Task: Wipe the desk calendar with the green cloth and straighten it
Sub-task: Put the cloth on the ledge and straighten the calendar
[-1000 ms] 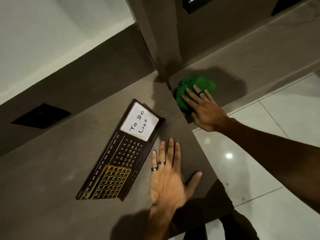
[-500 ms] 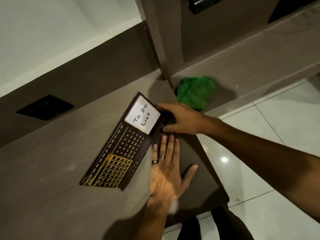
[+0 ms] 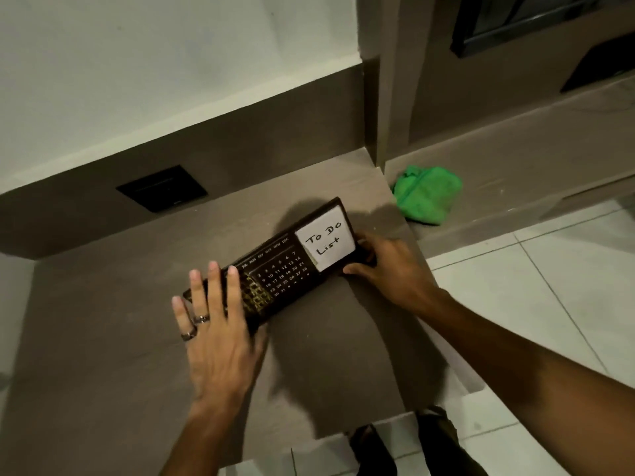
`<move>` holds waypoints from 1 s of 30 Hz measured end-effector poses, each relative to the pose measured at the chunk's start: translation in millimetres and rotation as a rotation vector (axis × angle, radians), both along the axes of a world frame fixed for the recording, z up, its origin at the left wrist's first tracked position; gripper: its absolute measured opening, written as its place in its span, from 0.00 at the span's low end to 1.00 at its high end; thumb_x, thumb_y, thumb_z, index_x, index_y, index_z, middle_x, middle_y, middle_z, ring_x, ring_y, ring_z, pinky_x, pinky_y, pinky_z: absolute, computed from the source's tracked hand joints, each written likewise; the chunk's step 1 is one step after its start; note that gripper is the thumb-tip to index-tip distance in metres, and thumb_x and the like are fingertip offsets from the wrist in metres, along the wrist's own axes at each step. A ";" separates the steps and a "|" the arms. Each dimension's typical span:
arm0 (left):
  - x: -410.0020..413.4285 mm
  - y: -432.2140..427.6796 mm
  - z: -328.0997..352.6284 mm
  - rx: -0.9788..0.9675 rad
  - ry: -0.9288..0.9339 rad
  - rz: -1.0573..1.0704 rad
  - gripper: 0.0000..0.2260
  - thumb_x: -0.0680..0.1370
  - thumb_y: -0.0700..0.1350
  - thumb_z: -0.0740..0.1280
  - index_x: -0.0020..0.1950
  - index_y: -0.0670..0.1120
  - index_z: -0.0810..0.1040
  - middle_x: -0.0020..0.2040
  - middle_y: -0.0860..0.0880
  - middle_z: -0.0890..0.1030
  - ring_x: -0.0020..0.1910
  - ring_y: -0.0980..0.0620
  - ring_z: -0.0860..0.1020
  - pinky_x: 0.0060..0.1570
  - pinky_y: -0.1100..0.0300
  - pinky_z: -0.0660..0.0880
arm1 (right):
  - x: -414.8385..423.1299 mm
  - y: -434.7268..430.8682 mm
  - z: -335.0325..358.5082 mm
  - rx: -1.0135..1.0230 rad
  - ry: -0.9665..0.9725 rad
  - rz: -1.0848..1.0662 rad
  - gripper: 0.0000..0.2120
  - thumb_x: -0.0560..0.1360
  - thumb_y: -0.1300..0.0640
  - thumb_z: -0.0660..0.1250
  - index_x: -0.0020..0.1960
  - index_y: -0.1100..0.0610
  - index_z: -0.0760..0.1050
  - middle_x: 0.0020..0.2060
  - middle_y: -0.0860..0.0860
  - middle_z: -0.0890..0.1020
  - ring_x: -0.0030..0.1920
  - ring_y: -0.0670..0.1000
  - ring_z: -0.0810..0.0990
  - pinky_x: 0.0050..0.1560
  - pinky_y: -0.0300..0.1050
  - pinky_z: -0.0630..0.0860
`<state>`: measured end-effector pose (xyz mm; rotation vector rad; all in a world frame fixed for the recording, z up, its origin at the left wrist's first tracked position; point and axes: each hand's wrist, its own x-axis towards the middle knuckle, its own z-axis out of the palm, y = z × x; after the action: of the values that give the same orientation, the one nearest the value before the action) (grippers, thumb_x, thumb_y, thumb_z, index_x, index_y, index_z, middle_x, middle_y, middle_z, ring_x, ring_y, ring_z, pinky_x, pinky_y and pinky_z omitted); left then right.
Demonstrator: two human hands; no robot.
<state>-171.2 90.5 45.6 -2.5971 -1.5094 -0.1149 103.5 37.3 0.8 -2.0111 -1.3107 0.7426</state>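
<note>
A dark brown desk calendar (image 3: 285,266) with a white "To Do List" pad at its right end lies on the brown counter (image 3: 120,338), slanted up to the right. My left hand (image 3: 216,324) lies flat over its left end, fingers spread, covering the gold grid. My right hand (image 3: 385,266) grips its right end just below the white pad. The green cloth (image 3: 426,195) lies crumpled on the lower ledge to the right, with neither hand on it.
A black wall plate (image 3: 161,188) sits in the brown backsplash behind the counter. A vertical brown post (image 3: 381,97) divides the counter from the lower ledge (image 3: 515,173). White floor tiles (image 3: 549,304) lie to the right, and my dark shoes (image 3: 371,448) show below.
My right hand left the green cloth and took the calendar's right end. My left hand moved from the counter onto the left end. The calendar has swung toward level.
</note>
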 end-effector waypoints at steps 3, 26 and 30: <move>-18.2 21.3 3.5 -0.016 0.009 -0.009 0.53 0.66 0.53 0.80 0.80 0.42 0.50 0.80 0.38 0.56 0.80 0.39 0.50 0.77 0.40 0.41 | -19.2 4.8 -2.5 -0.012 0.005 -0.033 0.26 0.71 0.46 0.73 0.66 0.46 0.70 0.58 0.49 0.82 0.57 0.51 0.80 0.56 0.54 0.78; -41.1 92.3 -8.1 0.148 0.259 -0.086 0.60 0.68 0.63 0.74 0.79 0.42 0.34 0.81 0.39 0.46 0.79 0.38 0.50 0.75 0.37 0.51 | -47.7 42.9 -8.2 -0.027 0.008 -0.113 0.24 0.69 0.48 0.75 0.61 0.51 0.72 0.56 0.51 0.82 0.56 0.51 0.79 0.49 0.41 0.72; -37.7 89.4 -5.1 0.081 0.150 -0.076 0.63 0.65 0.59 0.79 0.79 0.44 0.34 0.81 0.40 0.47 0.79 0.38 0.49 0.75 0.35 0.52 | -47.0 41.9 -8.1 -0.021 0.011 -0.092 0.26 0.69 0.47 0.75 0.63 0.52 0.71 0.57 0.51 0.81 0.56 0.51 0.79 0.49 0.41 0.72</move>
<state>-208.8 179.9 40.5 -2.5369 -1.3285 0.0113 56.6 79.2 -7.3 -2.0665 -1.2001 0.7260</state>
